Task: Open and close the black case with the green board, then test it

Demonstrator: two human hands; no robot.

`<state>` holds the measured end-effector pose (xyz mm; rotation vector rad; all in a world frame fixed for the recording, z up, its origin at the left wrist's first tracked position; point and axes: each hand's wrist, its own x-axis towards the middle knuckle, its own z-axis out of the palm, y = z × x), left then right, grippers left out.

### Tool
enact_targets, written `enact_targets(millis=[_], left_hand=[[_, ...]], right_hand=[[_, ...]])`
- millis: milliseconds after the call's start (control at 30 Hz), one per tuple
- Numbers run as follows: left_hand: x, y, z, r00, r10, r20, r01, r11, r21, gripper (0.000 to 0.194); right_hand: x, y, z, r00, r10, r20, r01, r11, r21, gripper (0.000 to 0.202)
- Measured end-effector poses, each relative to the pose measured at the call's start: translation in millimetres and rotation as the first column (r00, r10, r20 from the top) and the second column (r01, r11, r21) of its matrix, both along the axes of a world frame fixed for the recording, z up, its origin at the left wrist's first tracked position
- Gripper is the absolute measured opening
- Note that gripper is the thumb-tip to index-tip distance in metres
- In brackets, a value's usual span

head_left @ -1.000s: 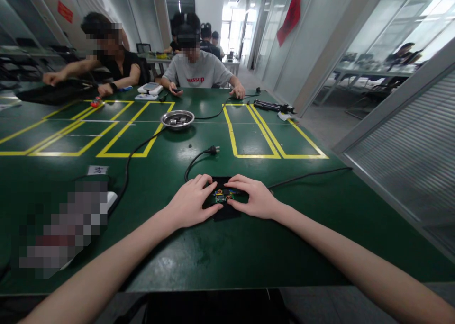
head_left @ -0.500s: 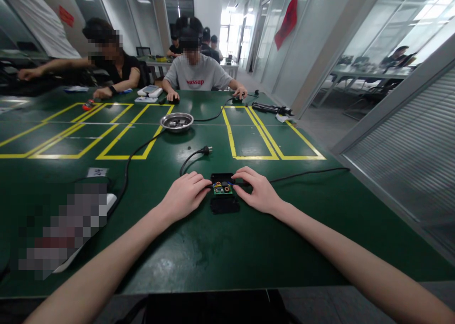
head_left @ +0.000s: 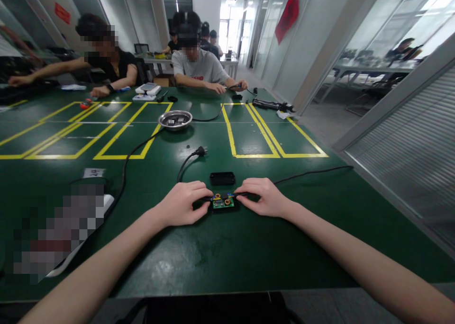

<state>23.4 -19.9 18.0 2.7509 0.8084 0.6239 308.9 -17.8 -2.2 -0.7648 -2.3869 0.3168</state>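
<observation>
A small green circuit board [head_left: 223,204] with copper-wound coils is between my hands, cables running out of both sides. My left hand [head_left: 186,203] pinches the black cable at the board's left end. On the other side, my right hand [head_left: 262,196] has its thumb and fingertips closed on the right cable [head_left: 298,174]. Below the board lies one black plastic case half [head_left: 227,211], mostly covered by it; whether the board is seated in it I cannot tell. The other case half [head_left: 222,178] lies just behind, open side up. A cable with a black plug [head_left: 200,151] curves out beyond my left hand.
A metal bowl [head_left: 175,120] with small metal parts stands farther back. To the left lie a blurred-out object with a white edge [head_left: 106,203] and a number card [head_left: 94,173]. Yellow tape [head_left: 232,139] marks the green table. Two people sit opposite; a black tripod [head_left: 272,105] lies far right.
Both my hands have brought the board toward me, from the far case half to over the near one. The co-worker opposite has brought both hands together at a cable on the right.
</observation>
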Motion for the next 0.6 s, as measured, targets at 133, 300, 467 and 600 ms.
enact_targets(millis=[133, 300, 467, 600], left_hand=[[0.0, 1.2, -1.9, 0.999, 0.037, 0.032, -0.037, 0.999, -0.002, 0.022], [0.6, 0.8, -2.5, 0.998, 0.014, 0.059, -0.014, 1.000, -0.010, 0.020], [1.0, 0.7, -5.0, 0.999, 0.011, 0.030, -0.010, 1.000, -0.022, 0.020], [2.1, 1.4, -5.9, 0.992, 0.117, -0.049, -0.117, 0.993, 0.007, 0.021]], right_hand=[[0.1, 1.7, 0.4, 0.999, -0.049, 0.018, 0.047, 0.997, 0.061, 0.016], [0.4, -0.8, 2.8, 1.000, 0.001, 0.022, -0.004, 0.990, 0.139, 0.015], [2.4, 0.6, 2.3, 0.997, 0.005, 0.081, -0.011, 0.998, 0.067, 0.015], [5.3, 4.3, -0.2, 0.995, -0.039, 0.096, 0.034, 0.998, 0.048, 0.015]])
